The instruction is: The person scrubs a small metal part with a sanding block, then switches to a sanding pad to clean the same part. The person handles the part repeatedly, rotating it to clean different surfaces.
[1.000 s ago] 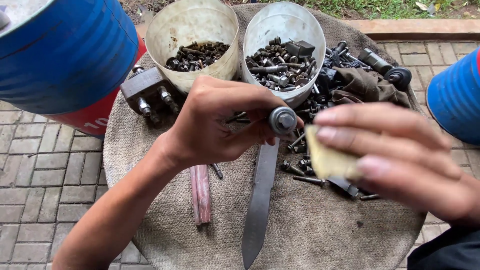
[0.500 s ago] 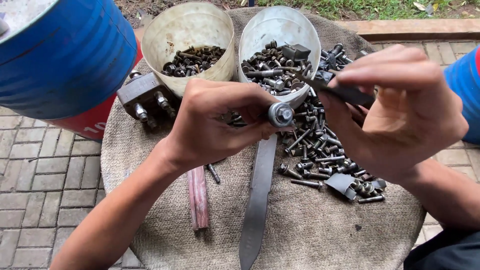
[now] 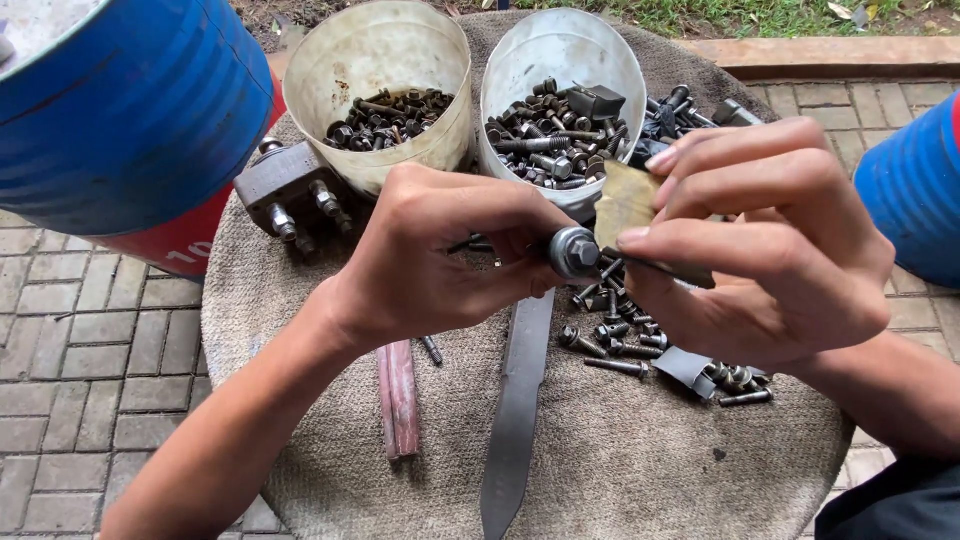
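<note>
My left hand (image 3: pixel 435 255) grips a bolt with a nut (image 3: pixel 573 252) on its end, held level over the cloth. My right hand (image 3: pixel 765 240) pinches a small tan piece of sandpaper (image 3: pixel 624 202) together with a thin dark metal piece (image 3: pixel 668 268), right beside the bolt head and touching it. Under both hands lies a long flat metal blade (image 3: pixel 515 405) on the burlap-covered round surface (image 3: pixel 610 470).
Two white buckets (image 3: pixel 385 60) (image 3: pixel 560 50) at the back hold rusty bolts and nuts. Loose bolts (image 3: pixel 620 345) lie scattered on the cloth. A reddish bar (image 3: pixel 398 395) and a metal block with studs (image 3: pixel 285 190) lie left. Blue drums (image 3: pixel 120 110) (image 3: pixel 920 190) stand on both sides.
My right hand has come down and left from above the buckets to the bolt head, with the sandpaper showing again. My left hand has kept the bolt almost still.
</note>
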